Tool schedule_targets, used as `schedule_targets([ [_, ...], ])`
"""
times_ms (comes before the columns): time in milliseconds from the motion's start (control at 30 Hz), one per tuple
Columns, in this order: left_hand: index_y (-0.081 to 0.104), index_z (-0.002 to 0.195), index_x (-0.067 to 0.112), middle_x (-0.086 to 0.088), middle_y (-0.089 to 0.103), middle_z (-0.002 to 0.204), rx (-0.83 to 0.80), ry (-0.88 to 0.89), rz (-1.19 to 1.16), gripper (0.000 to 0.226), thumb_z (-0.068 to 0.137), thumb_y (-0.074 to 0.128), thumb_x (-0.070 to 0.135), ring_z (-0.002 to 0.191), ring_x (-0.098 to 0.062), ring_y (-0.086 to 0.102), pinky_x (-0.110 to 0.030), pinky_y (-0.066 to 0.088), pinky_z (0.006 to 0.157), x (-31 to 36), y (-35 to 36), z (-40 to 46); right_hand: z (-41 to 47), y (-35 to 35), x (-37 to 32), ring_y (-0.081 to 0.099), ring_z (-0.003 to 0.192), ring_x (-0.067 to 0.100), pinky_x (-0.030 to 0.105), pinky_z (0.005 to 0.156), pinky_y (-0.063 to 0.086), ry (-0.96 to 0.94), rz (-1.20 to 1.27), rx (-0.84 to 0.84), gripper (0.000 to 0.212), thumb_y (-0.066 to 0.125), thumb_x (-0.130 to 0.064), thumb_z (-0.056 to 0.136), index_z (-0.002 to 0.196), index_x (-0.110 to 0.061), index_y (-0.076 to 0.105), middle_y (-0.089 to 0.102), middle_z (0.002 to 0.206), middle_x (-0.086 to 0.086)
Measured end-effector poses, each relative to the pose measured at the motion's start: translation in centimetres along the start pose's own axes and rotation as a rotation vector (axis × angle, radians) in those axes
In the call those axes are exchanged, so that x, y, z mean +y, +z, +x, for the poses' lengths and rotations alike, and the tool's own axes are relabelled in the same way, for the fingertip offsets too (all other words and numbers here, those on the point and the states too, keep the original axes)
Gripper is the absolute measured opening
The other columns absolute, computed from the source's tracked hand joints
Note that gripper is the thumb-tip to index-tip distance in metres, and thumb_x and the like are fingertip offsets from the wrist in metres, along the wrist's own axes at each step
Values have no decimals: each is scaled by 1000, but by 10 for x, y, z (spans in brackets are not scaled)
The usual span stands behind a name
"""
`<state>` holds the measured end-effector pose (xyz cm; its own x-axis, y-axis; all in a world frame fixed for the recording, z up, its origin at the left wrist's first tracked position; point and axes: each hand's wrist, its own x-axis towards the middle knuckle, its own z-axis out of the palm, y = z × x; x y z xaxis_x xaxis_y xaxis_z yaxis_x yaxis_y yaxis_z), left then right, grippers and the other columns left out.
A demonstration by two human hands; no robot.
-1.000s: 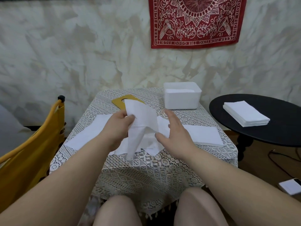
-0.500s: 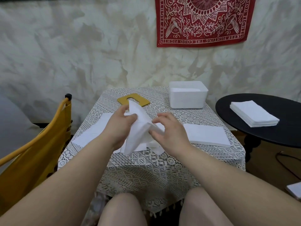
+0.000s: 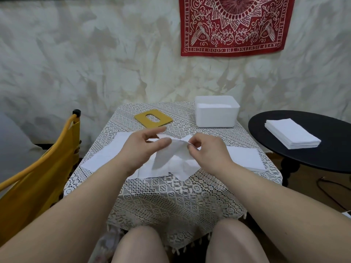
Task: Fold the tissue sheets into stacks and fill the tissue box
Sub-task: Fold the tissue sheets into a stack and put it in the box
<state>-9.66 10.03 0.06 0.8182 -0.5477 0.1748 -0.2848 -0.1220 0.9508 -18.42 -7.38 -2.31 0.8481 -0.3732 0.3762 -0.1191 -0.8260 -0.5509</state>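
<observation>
A white tissue sheet (image 3: 171, 154) hangs crumpled between my two hands above the lace-covered table (image 3: 171, 192). My left hand (image 3: 140, 147) pinches its left part with thumb and fingers, and my right hand (image 3: 207, 152) pinches its upper right edge. Under them lie flat tissue sheets (image 3: 106, 156) on the left and a folded stack (image 3: 245, 158) on the right. The white tissue box (image 3: 216, 114) stands open at the table's back right, with white tissue visible inside. Its yellow lid (image 3: 152, 118) with an oval slot lies flat at the back middle.
A black round side table (image 3: 322, 160) on the right carries a stack of white tissues (image 3: 292, 135). A yellow chair (image 3: 38, 175) stands close to the table's left side. My knees are under the table's front edge. Cables lie on the floor at right.
Both hands have lowered the sheet and drawn it sideways; it was held upright in my left hand, now it stretches between both. My right hand moved from beside the sheet to pinching it.
</observation>
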Motion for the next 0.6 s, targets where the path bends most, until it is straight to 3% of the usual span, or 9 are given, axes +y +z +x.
schedule_targets([
  [67, 63, 112, 36, 9, 64, 97, -26, 14, 28, 42, 75, 77, 23, 73, -2, 65, -16, 52, 66, 1, 2, 0, 3, -2, 0, 62, 88, 17, 31, 79, 47, 1, -8, 5, 10, 58, -27, 89, 89, -23, 67, 70, 87, -4],
  [133, 63, 116, 31, 8, 63, 91, 9, 36, 130, 43, 78, 76, 15, 66, 1, 62, -9, 48, 63, 0, 5, 3, 4, -6, 1, 62, 89, 17, 30, 78, 47, -6, -10, 15, 11, 58, -26, 89, 91, -23, 68, 71, 89, -5],
  [200, 68, 110, 26, 8, 56, 76, 79, 55, 232, 31, 81, 73, 15, 56, 0, 52, -7, 40, 57, 0, 7, 7, 5, -9, 2, 61, 92, 17, 29, 79, 46, -28, -20, 27, 14, 57, -24, 89, 94, -22, 69, 71, 93, -5],
  [267, 71, 95, 25, 5, 50, 68, 126, 62, 259, 16, 82, 71, 16, 54, -4, 45, -14, 36, 55, -3, 7, 10, 5, -12, 4, 60, 95, 17, 30, 80, 45, -61, -29, 26, 16, 56, -22, 89, 97, -21, 69, 70, 97, -4],
  [400, 68, 77, 30, 3, 59, 82, 161, 126, 381, 12, 82, 71, 20, 68, -9, 52, -26, 41, 67, -4, 9, 13, 4, -17, 8, 59, 94, 16, 27, 81, 43, -97, -18, 30, 14, 58, -22, 90, 98, -19, 70, 69, 98, -3],
  [500, 62, 75, 34, 5, 60, 96, 179, 162, 494, 15, 84, 69, 24, 85, -9, 57, -27, 42, 78, -2, 9, 12, 6, -24, 14, 59, 83, 14, 28, 75, 44, -65, 21, 30, 8, 66, -26, 86, 88, -20, 70, 68, 84, -6],
  [600, 60, 75, 32, 7, 66, 88, 182, 147, 507, 17, 86, 66, 21, 88, -10, 60, -24, 43, 74, -1, 7, 13, 6, -32, 22, 57, 77, 11, 25, 70, 42, -26, 72, 10, 3, 69, -24, 84, 83, -21, 71, 64, 75, -10],
])
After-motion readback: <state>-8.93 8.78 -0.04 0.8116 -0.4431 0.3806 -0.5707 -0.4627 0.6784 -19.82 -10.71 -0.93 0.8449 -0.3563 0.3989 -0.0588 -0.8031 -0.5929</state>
